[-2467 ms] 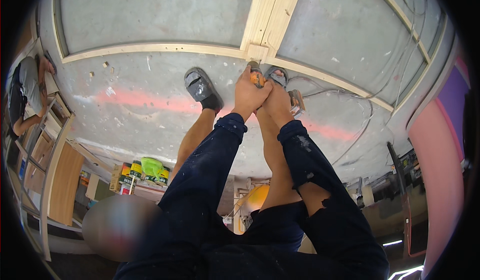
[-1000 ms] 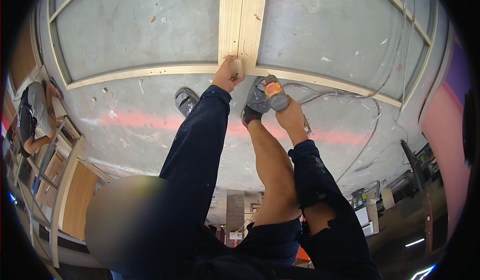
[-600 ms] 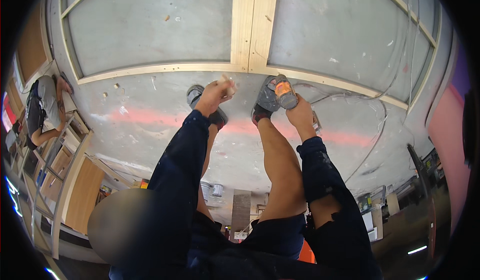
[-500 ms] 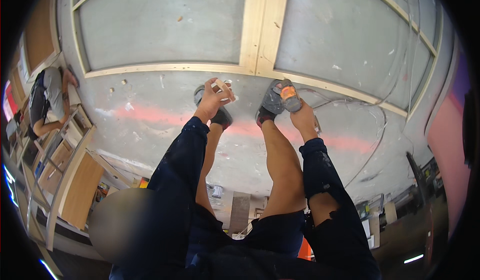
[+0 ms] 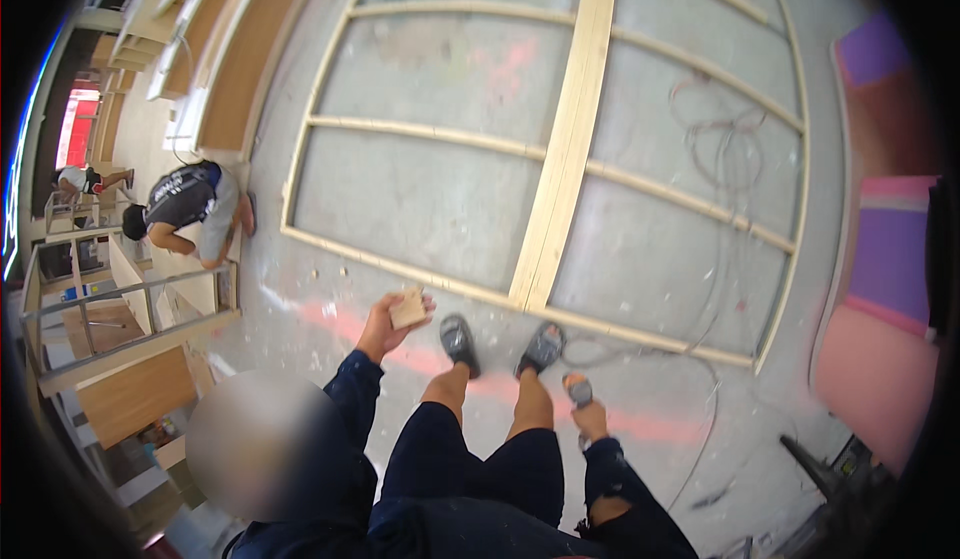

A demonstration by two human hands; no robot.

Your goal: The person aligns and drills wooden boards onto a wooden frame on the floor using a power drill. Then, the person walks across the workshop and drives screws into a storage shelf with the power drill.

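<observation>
My left hand [image 5: 379,327] is closed around a small light-coloured wood block [image 5: 409,308], held out left of my feet. An orange-and-grey hand-held power tool [image 5: 577,390] is gripped in my right hand [image 5: 591,420], low beside my right foot. Its exact kind is too small to make out. Just beyond my feet lies a large pale timber frame [image 5: 400,270] on the grey floor. A wide doubled board [image 5: 567,159] runs up its middle, and thinner crosspieces divide both halves.
Thin cables [image 5: 728,159] lie across the frame's right half. At the left a person [image 5: 190,204] bends beside a metal-edged rack [image 5: 130,299]; another person [image 5: 80,179] is farther back. Pink and purple panels [image 5: 890,259] line the right side. Wood scraps [image 5: 343,271] dot the floor.
My view has lifted, so more of the timber frame and the bending person show. Both hands still hold the same things; the wood block now shows its broad face.
</observation>
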